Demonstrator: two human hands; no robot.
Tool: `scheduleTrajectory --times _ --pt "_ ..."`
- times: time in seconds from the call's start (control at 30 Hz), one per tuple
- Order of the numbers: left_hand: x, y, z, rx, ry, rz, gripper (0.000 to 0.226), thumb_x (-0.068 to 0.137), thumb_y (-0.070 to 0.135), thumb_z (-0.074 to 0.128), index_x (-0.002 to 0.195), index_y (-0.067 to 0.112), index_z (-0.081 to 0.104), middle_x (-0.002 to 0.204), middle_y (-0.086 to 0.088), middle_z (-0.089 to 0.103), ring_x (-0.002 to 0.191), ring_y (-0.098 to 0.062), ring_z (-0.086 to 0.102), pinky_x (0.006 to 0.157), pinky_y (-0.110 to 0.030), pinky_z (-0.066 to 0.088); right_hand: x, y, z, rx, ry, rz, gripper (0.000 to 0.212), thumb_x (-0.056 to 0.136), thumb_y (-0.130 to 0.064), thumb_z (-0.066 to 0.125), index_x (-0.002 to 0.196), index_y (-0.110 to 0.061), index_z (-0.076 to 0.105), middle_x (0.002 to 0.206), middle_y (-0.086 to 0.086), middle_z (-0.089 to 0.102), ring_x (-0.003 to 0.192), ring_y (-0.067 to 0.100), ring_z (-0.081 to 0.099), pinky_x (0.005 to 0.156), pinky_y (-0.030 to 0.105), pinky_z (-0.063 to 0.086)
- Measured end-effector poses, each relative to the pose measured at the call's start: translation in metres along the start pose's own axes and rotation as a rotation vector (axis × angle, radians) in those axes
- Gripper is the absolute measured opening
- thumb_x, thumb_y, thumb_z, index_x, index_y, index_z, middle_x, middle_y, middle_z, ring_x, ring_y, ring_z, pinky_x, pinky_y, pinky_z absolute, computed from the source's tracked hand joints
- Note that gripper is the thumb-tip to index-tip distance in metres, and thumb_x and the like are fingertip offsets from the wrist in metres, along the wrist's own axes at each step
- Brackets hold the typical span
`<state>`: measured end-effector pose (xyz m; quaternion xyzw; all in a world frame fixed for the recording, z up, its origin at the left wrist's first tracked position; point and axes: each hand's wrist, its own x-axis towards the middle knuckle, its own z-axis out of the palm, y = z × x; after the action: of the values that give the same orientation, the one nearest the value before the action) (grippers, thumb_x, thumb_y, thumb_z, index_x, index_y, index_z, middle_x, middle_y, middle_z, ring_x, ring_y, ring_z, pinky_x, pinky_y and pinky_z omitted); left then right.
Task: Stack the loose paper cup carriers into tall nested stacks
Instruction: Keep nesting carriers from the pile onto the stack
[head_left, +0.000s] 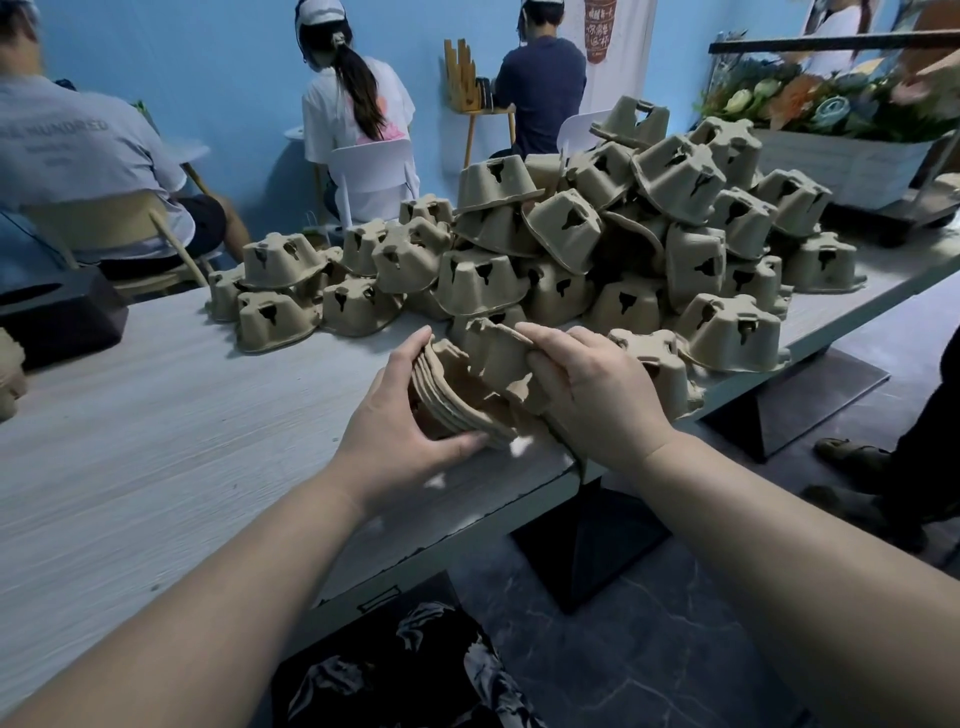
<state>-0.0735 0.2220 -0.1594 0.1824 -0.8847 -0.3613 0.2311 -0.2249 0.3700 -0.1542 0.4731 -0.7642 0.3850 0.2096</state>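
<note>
Two hands: left hand (402, 415), right hand (589, 395). One nested stack (457, 400), one loose carrier (498, 353), one heap (597, 234) too tangled to count. Three seated people.

Head view looks down, near the table (156, 415).

A makeshift packing workroom: a long pale wood-grain worktable (130, 441) bears a heap of brown moulded-pulp cup carriers (597, 249); beyond it, capped workers (353, 104) sit facing a blue wall (208, 62).
</note>
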Motion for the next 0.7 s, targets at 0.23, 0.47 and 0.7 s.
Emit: scheduleTrajectory --times 0.23,0.47,0.7 --pt "0.000 0.003 0.000 0.009 -0.018 0.018 0.116 0.048 0.069 0.079 0.146 0.046 0.022 0.138 0.009 0.047 0.125 -0.004 0.046 0.107 -0.020 0.035 0.006 -0.008 -0.010 0.064 0.174 -0.118 0.032 0.094 -0.034 0.047 0.109 -0.017 0.071 0.088 -0.001 0.074 0.077 0.019 0.069 0.063 0.033 0.054" --pt "-0.001 0.007 0.003 0.020 0.013 0.031 0.115 0.049 0.065 0.084 0.145 0.046 0.023 0.137 0.009 0.046 0.121 -0.004 0.047 0.105 -0.028 0.039 0.007 -0.030 -0.001 0.238 0.201 0.017 0.015 0.082 -0.025 0.067 0.093 -0.016 0.066 0.062 -0.016 0.055 0.058 0.007 0.054 0.061 0.015 0.044" --pt "-0.002 -0.002 -0.004 0.042 0.086 -0.019 0.116 0.047 0.070 0.075 0.147 0.042 0.023 0.138 0.005 0.044 0.120 -0.004 0.044 0.097 -0.018 0.032 0.000 -0.033 0.002 0.387 -0.024 0.120 0.020 0.080 -0.013 0.061 0.099 -0.021 0.063 0.068 -0.009 0.062 0.064 0.009 0.057 0.068 0.031 0.050"
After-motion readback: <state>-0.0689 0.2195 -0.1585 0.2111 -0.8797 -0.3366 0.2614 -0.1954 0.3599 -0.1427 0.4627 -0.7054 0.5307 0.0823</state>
